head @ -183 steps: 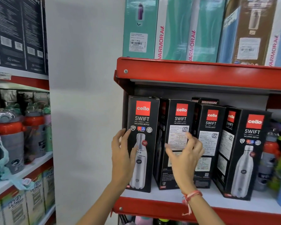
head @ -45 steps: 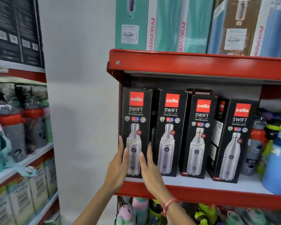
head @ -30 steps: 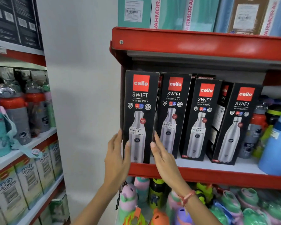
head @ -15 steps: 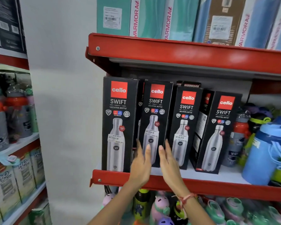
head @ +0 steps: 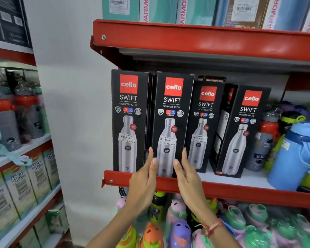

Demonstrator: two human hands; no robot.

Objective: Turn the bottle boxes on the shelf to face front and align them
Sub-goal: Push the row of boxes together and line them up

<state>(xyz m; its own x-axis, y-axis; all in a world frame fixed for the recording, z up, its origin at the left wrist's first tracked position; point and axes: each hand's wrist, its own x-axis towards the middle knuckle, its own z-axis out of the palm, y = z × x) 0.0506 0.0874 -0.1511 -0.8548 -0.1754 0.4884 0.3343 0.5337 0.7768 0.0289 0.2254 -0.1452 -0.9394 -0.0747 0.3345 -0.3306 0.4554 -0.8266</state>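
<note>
gripping: both hands clasp the second bottle box (head: 170, 122) low on its sides, at the front edge of the red shelf (head: 240, 191).
left hand (head: 143, 178): raised from below, fingers extended upward and pressed along the box's left side; thumb laid on the box face near its lower left corner.
right hand (head: 187, 174): fingers extended upward along the box's right side, thumb on the face near the lower right corner; a red thread band (head: 213, 225) circles the wrist.
second bottle box: upright, printed face to the front, base at the shelf's front edge.
first bottle box (head: 129, 120): at the shelf's left end, upright, face front, base at the front edge, just beside the held box with a narrow dark gap between.
third bottle box (head: 202, 126): face front, set further back from the front edge than the first two, its left edge hidden behind the held box.
fourth bottle box (head: 243, 131): right of the third, turned at an angle so that a side panel also shows; its base is set back from the front edge.
right end of shelf: loose bottles, one with a red cap (head: 268, 126) and a large blue jug (head: 292, 158).
upper shelf: teal and blue boxes (head: 195, 9) standing in a row.
below the shelf: coloured children's bottles (head: 179, 230), blurred.
</note>
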